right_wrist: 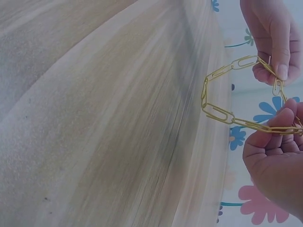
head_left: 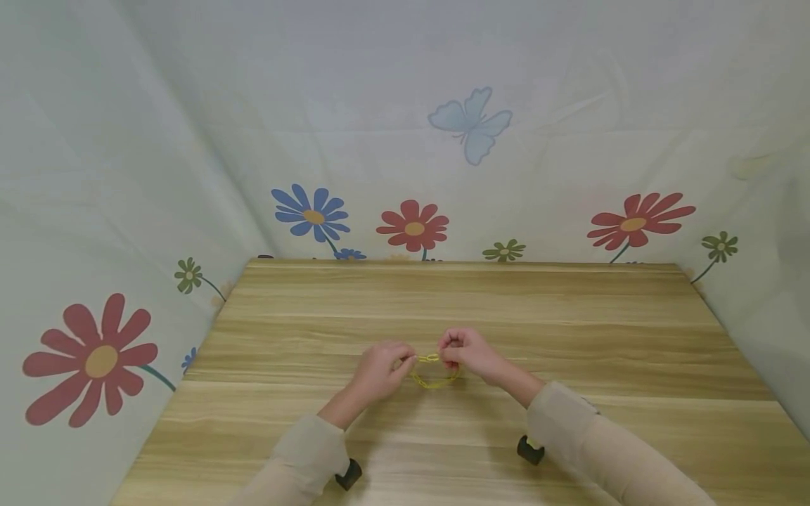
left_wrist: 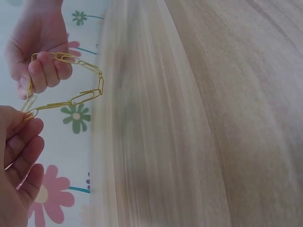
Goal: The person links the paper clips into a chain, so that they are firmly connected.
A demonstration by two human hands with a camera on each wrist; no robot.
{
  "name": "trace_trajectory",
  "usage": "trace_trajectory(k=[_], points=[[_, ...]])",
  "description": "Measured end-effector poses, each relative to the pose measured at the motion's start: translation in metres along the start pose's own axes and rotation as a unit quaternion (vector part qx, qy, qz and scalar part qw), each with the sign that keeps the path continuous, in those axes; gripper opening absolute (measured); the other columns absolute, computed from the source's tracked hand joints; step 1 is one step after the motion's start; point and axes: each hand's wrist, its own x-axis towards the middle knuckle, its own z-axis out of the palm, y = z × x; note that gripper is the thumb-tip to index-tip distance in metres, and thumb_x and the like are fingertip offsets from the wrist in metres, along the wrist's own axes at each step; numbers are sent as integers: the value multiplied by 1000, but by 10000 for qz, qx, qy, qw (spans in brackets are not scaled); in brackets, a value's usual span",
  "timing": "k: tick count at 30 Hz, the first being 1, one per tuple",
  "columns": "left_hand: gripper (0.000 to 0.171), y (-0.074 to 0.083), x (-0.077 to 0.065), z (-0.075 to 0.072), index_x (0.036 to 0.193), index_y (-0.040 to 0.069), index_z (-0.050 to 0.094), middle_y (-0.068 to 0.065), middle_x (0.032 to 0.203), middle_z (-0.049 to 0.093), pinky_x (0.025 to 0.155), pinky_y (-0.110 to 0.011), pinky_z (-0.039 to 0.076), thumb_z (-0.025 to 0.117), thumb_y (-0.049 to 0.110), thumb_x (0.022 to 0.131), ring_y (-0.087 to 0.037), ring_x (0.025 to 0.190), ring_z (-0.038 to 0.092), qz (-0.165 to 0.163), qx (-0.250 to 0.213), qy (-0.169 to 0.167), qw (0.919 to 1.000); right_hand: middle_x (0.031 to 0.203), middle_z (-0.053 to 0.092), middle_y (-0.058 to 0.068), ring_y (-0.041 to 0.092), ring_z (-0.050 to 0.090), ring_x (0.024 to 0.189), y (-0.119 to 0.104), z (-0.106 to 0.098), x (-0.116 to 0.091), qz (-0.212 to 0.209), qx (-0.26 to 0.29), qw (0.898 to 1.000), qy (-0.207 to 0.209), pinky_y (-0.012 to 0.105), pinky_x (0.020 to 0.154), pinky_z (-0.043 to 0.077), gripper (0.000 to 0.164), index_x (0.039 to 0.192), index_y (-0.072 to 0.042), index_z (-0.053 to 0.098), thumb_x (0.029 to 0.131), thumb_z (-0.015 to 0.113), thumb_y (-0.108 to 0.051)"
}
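A chain of yellow paper clips point(head_left: 435, 384) hangs in a loop between my two hands, over the middle of the table. My left hand point(head_left: 382, 369) pinches it at the left between thumb and fingertips. At the other side my right hand point(head_left: 471, 355) grips the chain with curled fingers. A short stretch of linked clips spans the gap between the hands, and the rest droops below. In the right wrist view the single clips of the chain point(right_wrist: 218, 112) show plainly, linked end to end. Some clips are hidden behind the fingers.
The wooden table point(head_left: 304, 302) stretches out under both arms. A white cloth backdrop point(head_left: 538, 169) printed with flowers and a butterfly rises behind it and along the sides. Dark wrist-worn devices point(head_left: 348, 474) sit below the sleeve cuffs.
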Motion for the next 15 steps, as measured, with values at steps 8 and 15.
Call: trace_trajectory(k=[8,15], points=[[11,0,-1,3,77,10,66,2,78,67,67,-25,49,58,14,83,-11,74,61,33,46,174,9998,60,49,0,12,44,54,-7,2,-4,25,-8,10000,5,23,51,39,5,82,11,48,80,46,7],[10,-1,-1,6,76,12,66,3,76,67,64,-24,49,59,14,82,-10,73,60,94,172,389,9991,59,48,-1,11,43,53,-7,2,-3,67,78,9999,5,24,51,38,3,81,9,48,80,46,6]])
